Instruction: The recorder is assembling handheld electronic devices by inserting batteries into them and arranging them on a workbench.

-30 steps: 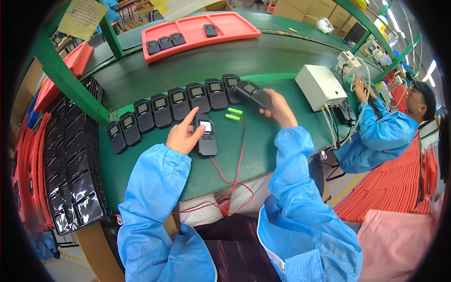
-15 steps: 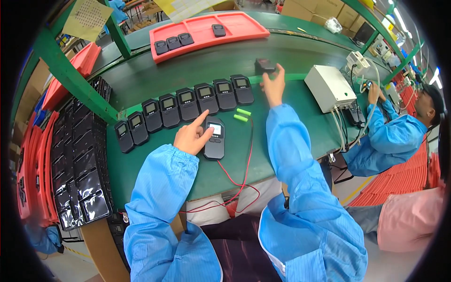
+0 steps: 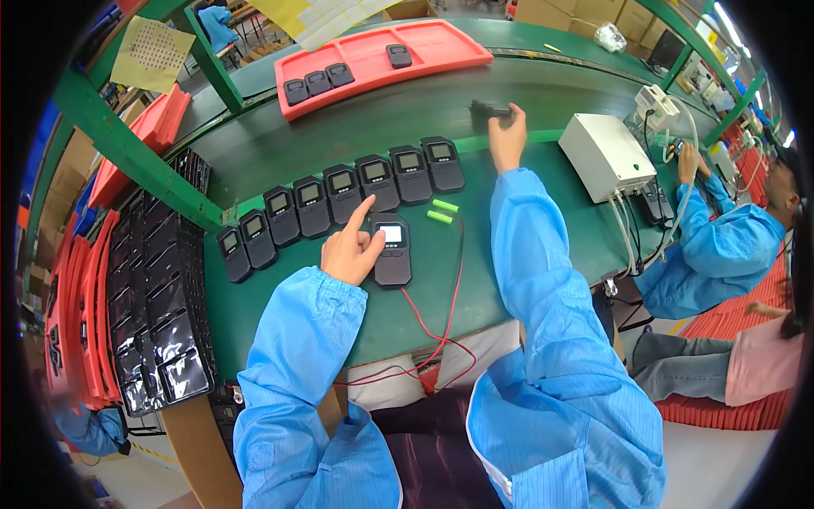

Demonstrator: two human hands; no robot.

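A black handheld device [image 3: 392, 265] with a lit screen lies on the green bench, red and black wires running from its lower end. My left hand [image 3: 346, 253] is open beside it, index finger stretched toward the row, thumb against the device's left edge. Several similar black devices [image 3: 345, 197] stand in a slanting row behind. Farther right, my right hand [image 3: 507, 142] reaches over the green conveyor belt. Its thumb and fingers are at a dark device [image 3: 488, 109], smeared by motion, and appear to grip it. Two green battery cells [image 3: 442, 211] lie right of the lit device.
A red tray [image 3: 373, 64] with several devices sits on the far side of the belt. Right of my arm stands a white box [image 3: 606, 157] with cables; beyond it a co-worker in blue [image 3: 729, 216] handles something. Stacked black blister trays [image 3: 161, 314] stand left.
My right hand has moved slightly farther away and right with the dark device, which now looks thinner, as if turned. My left hand keeps its pose by the lit device. The view has shifted slightly.
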